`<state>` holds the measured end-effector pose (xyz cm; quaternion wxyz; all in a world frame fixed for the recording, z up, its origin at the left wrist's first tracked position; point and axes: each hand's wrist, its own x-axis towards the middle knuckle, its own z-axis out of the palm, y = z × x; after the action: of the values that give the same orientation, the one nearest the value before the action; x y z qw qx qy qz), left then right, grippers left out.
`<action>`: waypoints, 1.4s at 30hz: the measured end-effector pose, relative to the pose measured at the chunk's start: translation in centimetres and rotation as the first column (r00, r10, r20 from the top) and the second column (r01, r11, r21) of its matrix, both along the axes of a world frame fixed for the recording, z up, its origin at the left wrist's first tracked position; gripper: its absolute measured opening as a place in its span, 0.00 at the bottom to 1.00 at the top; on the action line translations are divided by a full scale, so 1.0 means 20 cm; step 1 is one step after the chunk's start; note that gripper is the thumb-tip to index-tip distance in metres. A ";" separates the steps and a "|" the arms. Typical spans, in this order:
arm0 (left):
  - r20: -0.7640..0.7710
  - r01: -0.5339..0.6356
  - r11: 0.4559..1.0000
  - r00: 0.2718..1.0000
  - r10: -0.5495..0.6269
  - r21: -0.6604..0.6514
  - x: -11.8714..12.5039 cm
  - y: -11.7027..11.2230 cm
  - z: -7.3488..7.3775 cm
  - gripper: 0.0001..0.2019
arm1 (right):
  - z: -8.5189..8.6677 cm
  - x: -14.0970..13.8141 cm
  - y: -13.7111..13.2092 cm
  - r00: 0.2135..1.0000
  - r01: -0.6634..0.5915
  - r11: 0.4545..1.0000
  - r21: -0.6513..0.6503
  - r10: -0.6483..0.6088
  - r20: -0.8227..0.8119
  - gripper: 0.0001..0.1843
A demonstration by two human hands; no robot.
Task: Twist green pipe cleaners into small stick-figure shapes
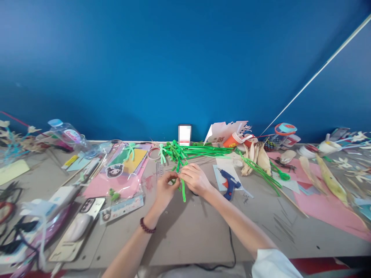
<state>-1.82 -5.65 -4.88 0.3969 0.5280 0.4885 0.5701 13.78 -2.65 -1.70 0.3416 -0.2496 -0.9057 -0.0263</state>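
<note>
Both hands meet over the middle of the table, closed around a bright green pipe cleaner (183, 192). My left hand (167, 187) pinches it from the left, thumb and fingertips together. From the right, my right hand (196, 179) grips it with the fingers bent over. One fuzzy end hangs down between the hands, and shorter green pieces show beside my left fingertips. Just behind the hands lies a bundle of green pipe cleaners (207, 151), with a bunched, curled green cluster (173, 150) at its left end. The exact point where the fingers press is partly hidden.
A blue glue gun (230, 183) lies right of my hands, its cord running to the table's front edge. Left are a plastic packet (127, 173), a phone (78, 227) and a bottle (69, 135). Dried husks (255, 156), orange paper cups (233, 140) and pink paper (324, 204) are right.
</note>
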 end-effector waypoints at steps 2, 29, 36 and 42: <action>-0.050 -0.012 0.999 0.999 0.013 0.033 0.00 0.00 0.00 0.04 | -0.01 0.00 0.00 0.999 0.029 0.999 -0.042 -0.030 -0.021 0.13; -0.276 0.137 0.977 0.957 -0.089 0.160 -0.03 0.00 0.08 0.04 | 0.00 -0.01 0.04 0.759 -0.331 0.164 -0.929 -0.539 -0.365 0.12; -0.381 0.151 0.973 0.922 -0.073 0.177 -0.03 0.01 0.03 0.04 | -0.03 0.02 0.05 0.832 -0.213 0.323 -0.922 -0.435 -0.344 0.13; -0.450 0.173 0.961 0.891 -0.060 0.215 -0.05 0.01 0.02 0.05 | -0.02 0.01 0.05 0.832 -0.192 0.326 -0.926 -0.446 -0.330 0.11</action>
<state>-2.78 -5.40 -4.39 0.2405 0.7172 0.4570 0.4680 14.06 -1.67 -2.05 0.3675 -0.4696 -0.5928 0.5413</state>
